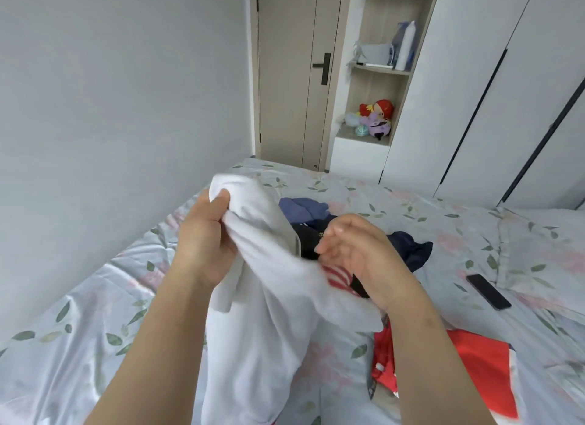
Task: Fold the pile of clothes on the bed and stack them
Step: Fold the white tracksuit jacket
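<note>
A white garment (269, 298) is held up above the bed (95, 345), hanging down toward the near edge. My left hand (205, 234) grips its upper end, thumb pressed into the cloth. My right hand (357, 253) is beside the garment with curled fingers; its lower edge touches the cloth, and whether it grips it I cannot tell. Behind the hands lies a pile of clothes: a blue piece (304, 209), a dark navy piece (411, 250), a black piece (308, 241) and a red-and-white striped piece (338, 277). A red garment (468, 367) lies at the near right.
A black phone (488, 291) rests on the floral sheet at the right, near a pillow (544, 257). A grey wall runs along the bed's left side. Beyond the bed stand a closed door (294, 76), open shelves with plush toys (376, 117), and white wardrobe doors (493, 92).
</note>
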{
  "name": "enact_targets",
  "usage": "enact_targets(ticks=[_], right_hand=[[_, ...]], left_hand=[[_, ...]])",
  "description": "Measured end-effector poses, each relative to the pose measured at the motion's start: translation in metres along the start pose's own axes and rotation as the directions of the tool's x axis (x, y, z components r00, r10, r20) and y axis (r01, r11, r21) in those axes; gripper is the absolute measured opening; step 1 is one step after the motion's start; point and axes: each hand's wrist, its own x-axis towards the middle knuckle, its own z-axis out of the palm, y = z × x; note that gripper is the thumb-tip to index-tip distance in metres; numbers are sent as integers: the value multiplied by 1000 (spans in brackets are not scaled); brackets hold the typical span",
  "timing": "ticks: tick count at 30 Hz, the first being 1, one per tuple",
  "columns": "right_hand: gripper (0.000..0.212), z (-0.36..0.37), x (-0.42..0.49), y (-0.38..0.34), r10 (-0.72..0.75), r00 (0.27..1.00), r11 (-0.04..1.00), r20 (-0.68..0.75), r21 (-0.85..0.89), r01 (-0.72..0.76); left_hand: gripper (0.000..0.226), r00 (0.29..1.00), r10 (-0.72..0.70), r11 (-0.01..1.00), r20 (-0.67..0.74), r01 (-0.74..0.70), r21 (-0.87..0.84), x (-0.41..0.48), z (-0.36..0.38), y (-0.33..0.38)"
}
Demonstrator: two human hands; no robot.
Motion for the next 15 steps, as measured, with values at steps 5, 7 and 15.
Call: enact_targets(ticks=[5,7,15], right_hand=[[37,3,11,51,109,984,854,-142,-494,-166],[57,8,11,67,163,985,821,-49,-547,-163],[8,17,18,76,87,986,786,-145,-598,-157]], left_hand=[[21,984,-159,960,-77,173,222,-9,-10,-31],[21,980,-195,947,-43,200,252,-12,-11,-34],[21,990,-121,951,75,94,295,-7,-1,-19]])
